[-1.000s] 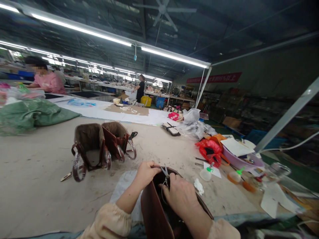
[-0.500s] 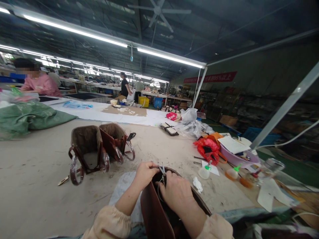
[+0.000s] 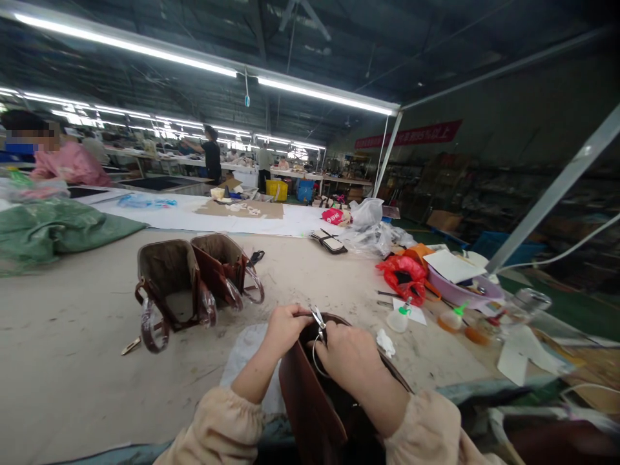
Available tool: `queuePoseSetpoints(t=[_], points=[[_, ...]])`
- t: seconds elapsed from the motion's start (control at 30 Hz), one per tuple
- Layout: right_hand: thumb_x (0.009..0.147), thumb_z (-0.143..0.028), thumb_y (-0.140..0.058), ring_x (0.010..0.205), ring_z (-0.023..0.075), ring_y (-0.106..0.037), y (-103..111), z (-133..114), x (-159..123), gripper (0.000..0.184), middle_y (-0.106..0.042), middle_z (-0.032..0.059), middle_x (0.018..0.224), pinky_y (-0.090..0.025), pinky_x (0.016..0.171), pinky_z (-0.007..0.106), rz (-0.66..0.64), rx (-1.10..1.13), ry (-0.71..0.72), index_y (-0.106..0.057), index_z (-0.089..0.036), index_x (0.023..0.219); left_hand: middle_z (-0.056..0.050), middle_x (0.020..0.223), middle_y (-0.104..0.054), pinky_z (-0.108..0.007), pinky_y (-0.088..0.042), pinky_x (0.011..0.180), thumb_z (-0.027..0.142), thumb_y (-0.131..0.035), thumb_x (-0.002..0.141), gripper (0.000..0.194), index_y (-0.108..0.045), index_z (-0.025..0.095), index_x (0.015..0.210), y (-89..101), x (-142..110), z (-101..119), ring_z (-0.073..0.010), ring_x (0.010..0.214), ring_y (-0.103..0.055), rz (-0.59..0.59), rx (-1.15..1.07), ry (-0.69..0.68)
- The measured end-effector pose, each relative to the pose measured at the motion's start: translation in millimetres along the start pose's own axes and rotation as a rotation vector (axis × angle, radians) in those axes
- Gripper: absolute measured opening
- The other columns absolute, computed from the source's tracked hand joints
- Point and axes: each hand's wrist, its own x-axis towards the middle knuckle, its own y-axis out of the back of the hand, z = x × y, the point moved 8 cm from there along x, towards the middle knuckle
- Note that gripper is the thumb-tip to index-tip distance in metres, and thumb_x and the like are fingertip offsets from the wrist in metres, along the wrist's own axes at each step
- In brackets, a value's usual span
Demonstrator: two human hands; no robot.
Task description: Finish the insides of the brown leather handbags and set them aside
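A dark brown leather handbag (image 3: 310,394) stands open at the table's near edge, right in front of me. My left hand (image 3: 287,329) pinches the far left part of its rim between thumb and fingers. In my right hand (image 3: 351,355) is a small pair of scissors (image 3: 318,318), its blades spread and pointing up beside the rim. One ring of the scissors hangs below my fingers over the bag's opening. Much of the bag's inside is dark or hidden by my right hand and forearm.
Two brown handbags, one (image 3: 169,284) nearer and one (image 3: 217,258) behind it, stand to the left. On the right are squeeze bottles (image 3: 398,318), a red plastic bag (image 3: 402,278) and a lilac basin (image 3: 443,292). Green cloth (image 3: 62,232) lies far left.
The scissors and my right hand have shifted slightly up, showing more of the scissor ring. My left hand keeps its grip on the rim. A background worker has moved left, raising an arm.
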Motion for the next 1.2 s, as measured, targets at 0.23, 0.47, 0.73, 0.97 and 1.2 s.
queuePoseSetpoints(t=[0.23, 0.47, 0.73, 0.97, 1.2], points=[[0.079, -0.045, -0.049, 0.07, 0.0225, -0.063, 0.8, 4.3, -0.2, 0.03, -0.066, 0.0085, 0.073, -0.042, 0.061, 0.029, -0.026, -0.008, 0.045, -0.058, -0.017, 0.08, -0.002, 0.07, -0.069, -0.023, -0.045, 0.061, 0.025, -0.062, 0.061, 0.02, -0.07, 0.015, 0.076, -0.8, 0.0, 0.1, -0.0154, 0.067, -0.06, 0.003, 0.009, -0.01], [0.081, -0.038, -0.049, 0.067, 0.0224, -0.063, -2.4, 7.7, -2.6, 0.024, -0.065, 0.0077, 0.07, -0.042, 0.057, 0.028, -0.012, -0.03, 0.078, -0.057, -0.016, 0.079, -0.002, 0.07, -0.069, -0.022, -0.044, 0.06, 0.024, -0.062, 0.061, 0.018, -0.07, 0.015, 0.075, -2.2, -1.8, 1.3, -0.015, 0.067, -0.06, -0.007, -0.01, 0.014], [0.085, -0.032, -0.043, 0.065, 0.0223, -0.062, -12.8, 9.7, -5.9, 0.018, -0.063, 0.0078, 0.071, -0.043, 0.054, 0.029, 0.025, -0.043, 0.065, -0.052, -0.016, 0.084, -0.002, 0.066, -0.068, -0.022, -0.042, 0.056, 0.026, -0.062, 0.06, 0.019, -0.069, 0.015, 0.074, -5.8, 0.7, -2.2, -0.0142, 0.063, -0.058, -0.01, -0.013, 0.024], [0.073, -0.052, -0.055, 0.074, 0.0252, -0.062, -5.4, 15.5, -2.5, 0.038, -0.063, 0.0081, 0.079, -0.044, 0.062, 0.032, 0.018, 0.043, 0.008, -0.052, -0.017, 0.086, -0.002, 0.063, -0.067, -0.021, -0.041, 0.053, 0.025, -0.063, 0.059, 0.019, -0.069, 0.014, 0.072, -4.9, -2.2, 1.4, -0.0137, 0.06, -0.058, -0.003, -0.044, 0.077], [0.075, -0.056, -0.05, 0.076, 0.0245, -0.061, -7.1, 12.5, -1.2, 0.042, -0.063, 0.009, 0.08, -0.042, 0.065, 0.032, -0.006, 0.078, 0.006, -0.052, -0.016, 0.09, -0.002, 0.065, -0.067, -0.021, -0.043, 0.055, 0.026, -0.063, 0.059, 0.018, -0.069, 0.014, 0.072, -5.8, 0.4, -1.5, -0.0138, 0.062, -0.058, -0.011, -0.059, 0.042]])
